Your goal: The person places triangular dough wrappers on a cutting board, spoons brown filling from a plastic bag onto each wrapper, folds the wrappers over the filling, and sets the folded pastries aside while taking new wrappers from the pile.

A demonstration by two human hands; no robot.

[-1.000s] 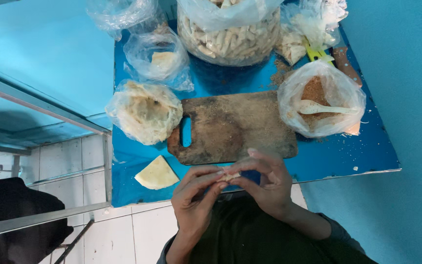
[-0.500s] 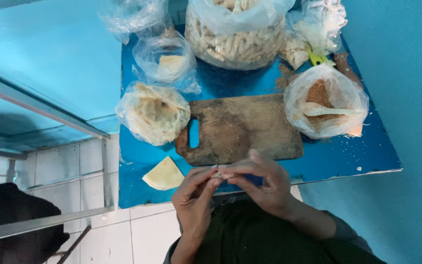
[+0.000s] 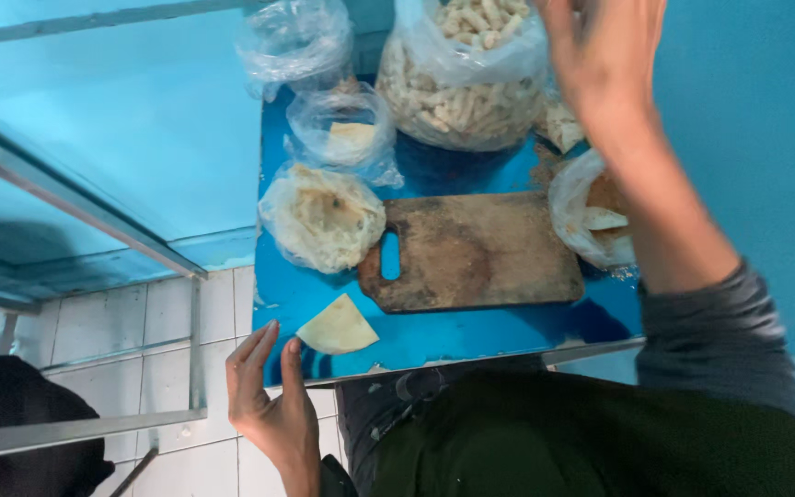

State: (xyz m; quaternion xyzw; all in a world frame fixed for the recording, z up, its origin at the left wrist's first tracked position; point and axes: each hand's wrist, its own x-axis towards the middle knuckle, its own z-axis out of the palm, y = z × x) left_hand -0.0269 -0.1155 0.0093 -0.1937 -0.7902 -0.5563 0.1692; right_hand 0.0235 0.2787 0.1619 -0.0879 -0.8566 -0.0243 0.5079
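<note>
Overhead, the small blue table point(image 3: 434, 331) fills the middle of the view, crowded so that everything sits within arm's reach. Biggest on it is the large clear bag of pale finger-shaped pieces point(image 3: 462, 92) at the far edge, its mouth rolled open. The right hand point(image 3: 600, 46) is raised over that bag, fingers spread and loose; it looks empty, though its fingertips run out of the top of the frame, so I cannot tell for sure. Next in size, the worn wooden cutting board point(image 3: 480, 248) lies flat at the centre, bare, its handle hole toward the left. Beside that handle sits an open bag of thin round wrappers point(image 3: 324, 216), stacked and pale yellow. A bag of brownish filling point(image 3: 595, 216) rests at the board's right end, and a smaller bag point(image 3: 347, 138) with a pale piece lies behind. Smallest, a folded triangular wrapper point(image 3: 338, 327) lies alone near the front edge, flat and cream-coloured. The left hand point(image 3: 269, 405) hangs just off that edge, open, fingers straight, holding nothing, just beside the triangle
</note>
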